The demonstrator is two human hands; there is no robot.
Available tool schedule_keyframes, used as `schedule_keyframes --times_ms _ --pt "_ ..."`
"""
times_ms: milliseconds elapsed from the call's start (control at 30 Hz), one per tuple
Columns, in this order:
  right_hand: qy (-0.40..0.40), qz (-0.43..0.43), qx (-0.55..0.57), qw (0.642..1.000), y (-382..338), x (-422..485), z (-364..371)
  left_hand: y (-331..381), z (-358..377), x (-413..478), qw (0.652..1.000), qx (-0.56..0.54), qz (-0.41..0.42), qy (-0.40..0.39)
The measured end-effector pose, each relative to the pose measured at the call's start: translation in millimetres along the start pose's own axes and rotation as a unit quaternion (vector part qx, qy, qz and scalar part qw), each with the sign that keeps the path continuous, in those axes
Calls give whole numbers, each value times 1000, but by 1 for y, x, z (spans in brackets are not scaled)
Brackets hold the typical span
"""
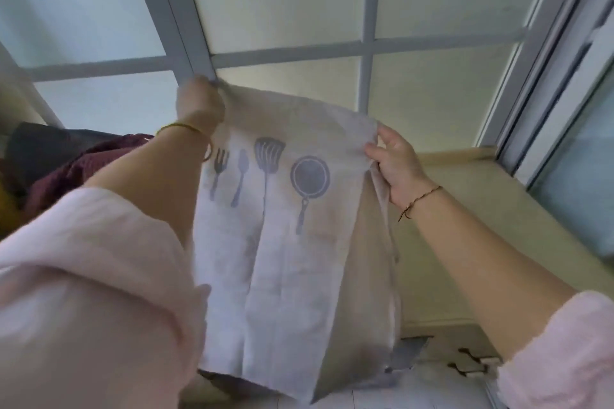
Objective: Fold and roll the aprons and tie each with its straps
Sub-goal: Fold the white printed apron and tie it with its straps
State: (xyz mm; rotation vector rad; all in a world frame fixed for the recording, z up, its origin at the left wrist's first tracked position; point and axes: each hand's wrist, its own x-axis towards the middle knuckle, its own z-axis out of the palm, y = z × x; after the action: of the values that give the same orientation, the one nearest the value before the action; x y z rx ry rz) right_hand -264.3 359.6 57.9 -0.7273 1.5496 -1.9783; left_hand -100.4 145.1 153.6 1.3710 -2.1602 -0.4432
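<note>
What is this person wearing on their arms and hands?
No gloves. The left sleeve and right sleeve are loose, pale pink fabric and end near the elbows. The left hand has a thin yellow band at its wrist; the right hand has a thin brown cord bracelet.

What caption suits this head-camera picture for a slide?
Left hand and right hand hold a pale utensil-print apron up by its top corners before a window.
</note>
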Motion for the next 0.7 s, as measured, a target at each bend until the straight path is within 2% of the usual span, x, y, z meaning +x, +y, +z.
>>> schedule_keyframes --times_ms 67,167,267,333,400,467,500,567,600,700 --pt "121 -56 -36 990 -5 24 -13 46 33 27 995 -65 70 29" --pt "332 -66 -105 935 -3 58 -49 110 99 31 958 -56 275 -54" --pt "478 44 -117 869 27 61 -96 116 181 14 939 -44 306 -150" --pt "519 145 -176 824 58 53 -132 88 229 -11 921 67 318 -214" --pt "497 249 -260 790 87 45 -159 49 266 -26 903 143 302 -271" --pt "433 346 -368 747 110 42 -171 17 294 -33 884 199 274 -321" --pt "397 358 -464 706 119 42 -171 5 302 -36 876 219 258 -344" --pt "285 299 -667 620 131 45 -164 -8 314 -42 860 242 216 -394" --pt "225 251 -713 615 134 50 -156 -12 319 -44 853 247 195 -415" --pt "26 203 -713 670 156 69 -126 -24 335 -53 832 256 143 -472"
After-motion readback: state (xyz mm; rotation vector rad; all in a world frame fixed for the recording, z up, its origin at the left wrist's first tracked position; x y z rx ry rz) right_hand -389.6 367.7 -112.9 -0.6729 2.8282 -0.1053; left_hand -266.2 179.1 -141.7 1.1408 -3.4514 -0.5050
